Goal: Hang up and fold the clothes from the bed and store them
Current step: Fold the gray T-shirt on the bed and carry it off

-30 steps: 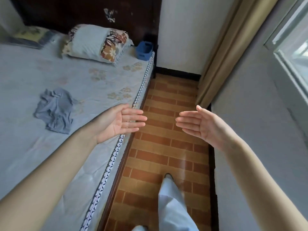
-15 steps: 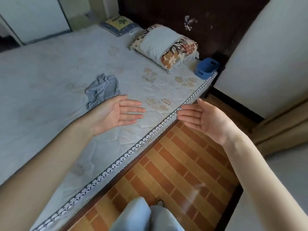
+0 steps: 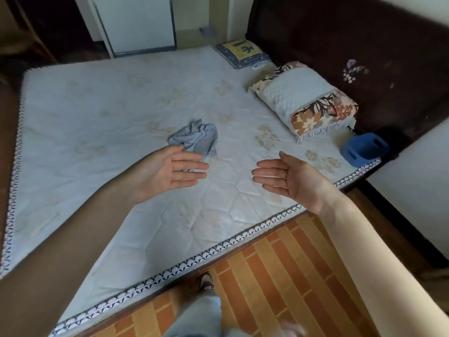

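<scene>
A crumpled grey-blue garment (image 3: 197, 140) lies in the middle of the pale quilted bed (image 3: 97, 122). My left hand (image 3: 170, 170) hovers palm-up above the bed with fingers straight, just in front of the garment and partly covering its near edge. Level with it to the right, my right hand (image 3: 289, 177) is held out over the mattress, fingers straight and palm facing left. Neither hand holds anything.
A floral pillow (image 3: 306, 100) and a blue plastic basket (image 3: 364, 149) sit at the bed's right end by the dark headboard (image 3: 364, 45). A folded yellow-and-blue item (image 3: 241, 53) lies at the far corner. A white wardrobe door (image 3: 136, 23) stands beyond. Brick-patterned floor (image 3: 279, 276) runs along the near side.
My view has swung left from the floor and window side onto the bed. Both open hands now hover over the mattress, with the left hand close to the garment.
</scene>
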### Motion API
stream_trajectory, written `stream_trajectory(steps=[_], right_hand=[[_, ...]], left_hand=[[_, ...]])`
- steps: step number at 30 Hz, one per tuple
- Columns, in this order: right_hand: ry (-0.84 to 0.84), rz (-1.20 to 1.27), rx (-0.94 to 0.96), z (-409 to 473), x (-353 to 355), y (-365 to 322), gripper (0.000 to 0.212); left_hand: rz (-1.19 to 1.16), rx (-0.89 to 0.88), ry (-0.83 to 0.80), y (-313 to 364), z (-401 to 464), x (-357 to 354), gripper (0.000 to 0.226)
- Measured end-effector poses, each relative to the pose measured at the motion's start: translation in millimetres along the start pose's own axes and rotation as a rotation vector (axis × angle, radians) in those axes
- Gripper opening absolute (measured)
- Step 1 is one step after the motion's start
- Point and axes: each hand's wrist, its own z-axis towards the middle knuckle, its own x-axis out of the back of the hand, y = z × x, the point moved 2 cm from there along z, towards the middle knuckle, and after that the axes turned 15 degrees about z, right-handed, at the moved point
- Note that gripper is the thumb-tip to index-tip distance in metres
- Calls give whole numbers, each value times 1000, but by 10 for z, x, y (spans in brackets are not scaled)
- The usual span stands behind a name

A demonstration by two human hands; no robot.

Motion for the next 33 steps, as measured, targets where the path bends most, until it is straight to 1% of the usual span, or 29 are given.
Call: stream_trajectory(steps=[4,7,12,18,21,26,33], right_hand=[[-38,-70,14,547,-235,-399,49],[-58,-86,-12,918,-390,-450,48],[-117,-112,-156,1461,-591,-260,47],[-139,-139,-260,2134,-581,-231,47],[-146,-157,-316,2540,-533,-170,45],[-139,-249,-393,3457,-416,-9,41],[-125,-446,-357,4882,-241,260,35]], left_hand=[[8,-52,79,246,233,319,45],[50,-49,100,318,382,526,45],[-18,19,140,240,632,878,43],[-183,129,247,-122,927,1201,41],[-217,213,291,-326,1149,1338,40],[-188,340,406,-588,1757,1609,39],[-54,459,498,-884,2992,1876,28]])
